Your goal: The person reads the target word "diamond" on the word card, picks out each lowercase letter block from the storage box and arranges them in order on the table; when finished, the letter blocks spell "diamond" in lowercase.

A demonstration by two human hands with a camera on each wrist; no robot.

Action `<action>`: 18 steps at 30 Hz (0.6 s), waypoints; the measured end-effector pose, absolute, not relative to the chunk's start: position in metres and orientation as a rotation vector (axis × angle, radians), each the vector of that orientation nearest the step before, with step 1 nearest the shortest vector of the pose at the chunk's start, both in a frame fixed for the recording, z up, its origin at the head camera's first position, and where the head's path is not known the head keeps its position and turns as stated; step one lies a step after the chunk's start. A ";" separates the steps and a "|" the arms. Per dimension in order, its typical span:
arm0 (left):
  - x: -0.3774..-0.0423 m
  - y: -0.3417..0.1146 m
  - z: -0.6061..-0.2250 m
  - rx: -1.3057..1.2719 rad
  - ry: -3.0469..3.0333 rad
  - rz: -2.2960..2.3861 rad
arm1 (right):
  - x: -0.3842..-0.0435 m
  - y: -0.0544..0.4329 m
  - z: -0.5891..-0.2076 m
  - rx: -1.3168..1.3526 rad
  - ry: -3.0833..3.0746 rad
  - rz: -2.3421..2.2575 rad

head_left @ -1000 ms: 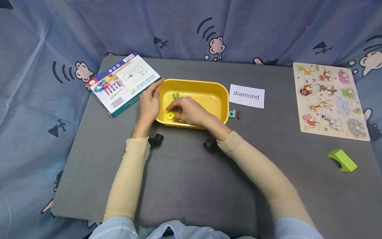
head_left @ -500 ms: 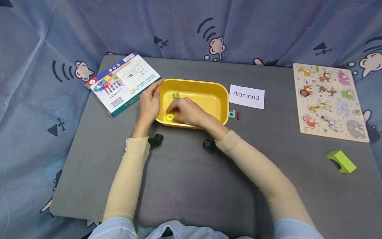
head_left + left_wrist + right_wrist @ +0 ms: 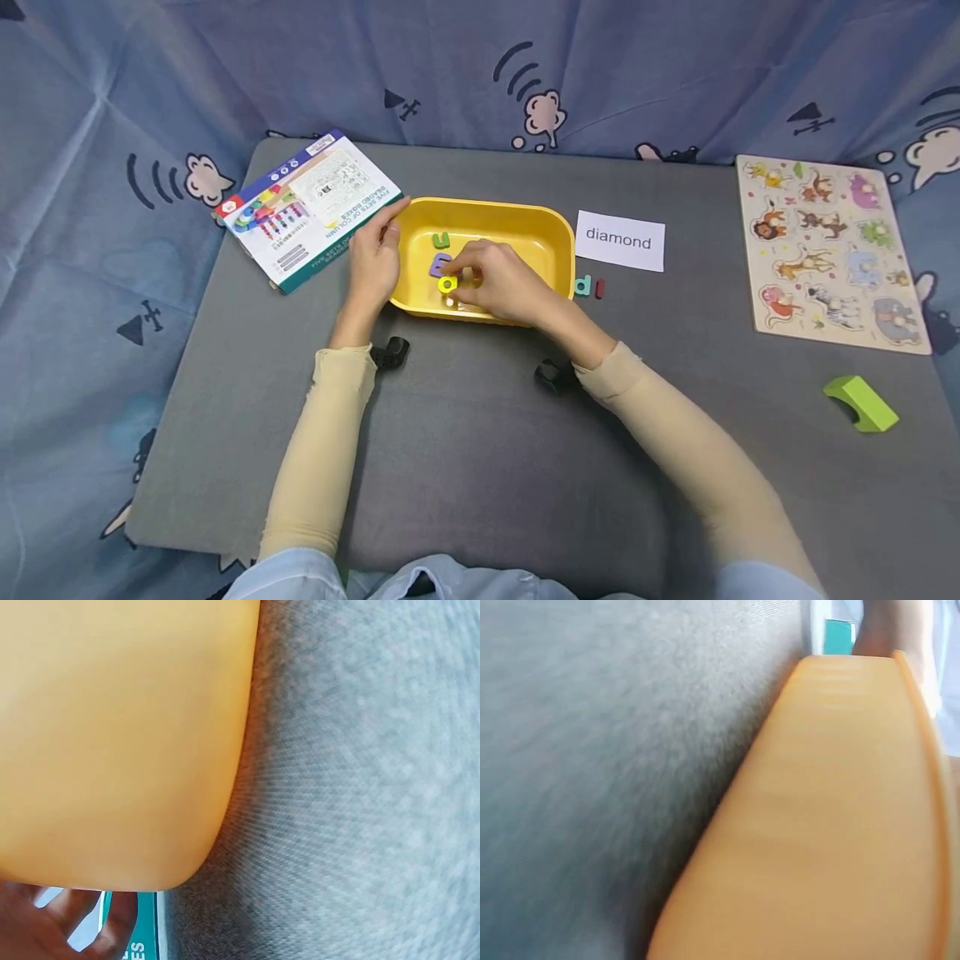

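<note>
My right hand (image 3: 498, 279) is inside the yellow tray (image 3: 517, 218), thumb and forefinger pinching a small yellow ring-shaped letter (image 3: 447, 285). Just beyond it lies a purple letter (image 3: 439, 265) shaped like an m, partly overlapped by the fingertips. Farther back in the tray is a green letter (image 3: 441, 241). My left hand (image 3: 375, 262) rests against the tray's left end, fingers stretched along the rim. In the left wrist view its fingers (image 3: 120, 922) show past the tray wall (image 3: 112, 765), beside the box. The right wrist view is mostly filled by the tray's outer side (image 3: 825, 810).
A card (image 3: 621, 241) reading "diamond" lies right of the tray. Below it sit a teal letter d (image 3: 582, 286) and a thin red letter (image 3: 600, 288). The printed box (image 3: 315, 208) stands close at left. An animal puzzle board (image 3: 832, 250) and green arched block (image 3: 860, 403) lie far right.
My right hand has shifted right within the tray, and the yellow letter has moved with it. The purple letter has come into view. My left hand stays at the tray's end.
</note>
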State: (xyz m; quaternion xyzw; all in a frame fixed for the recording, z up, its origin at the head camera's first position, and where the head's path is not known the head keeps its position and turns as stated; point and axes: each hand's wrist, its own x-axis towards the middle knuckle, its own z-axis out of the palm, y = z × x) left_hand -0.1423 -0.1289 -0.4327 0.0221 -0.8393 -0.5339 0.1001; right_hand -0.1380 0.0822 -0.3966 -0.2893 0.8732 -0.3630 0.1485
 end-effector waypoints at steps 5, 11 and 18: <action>-0.141 -0.129 -0.430 0.080 -2.476 -1.599 | -0.126 0.106 -0.383 -0.830 2.566 -1.131; -0.142 -0.129 -0.431 0.099 -2.484 -1.610 | -0.117 0.138 -0.376 -0.853 2.652 -1.249; -0.142 -0.128 -0.431 0.082 -2.476 -1.611 | -0.114 0.183 -0.373 -0.765 2.747 -1.378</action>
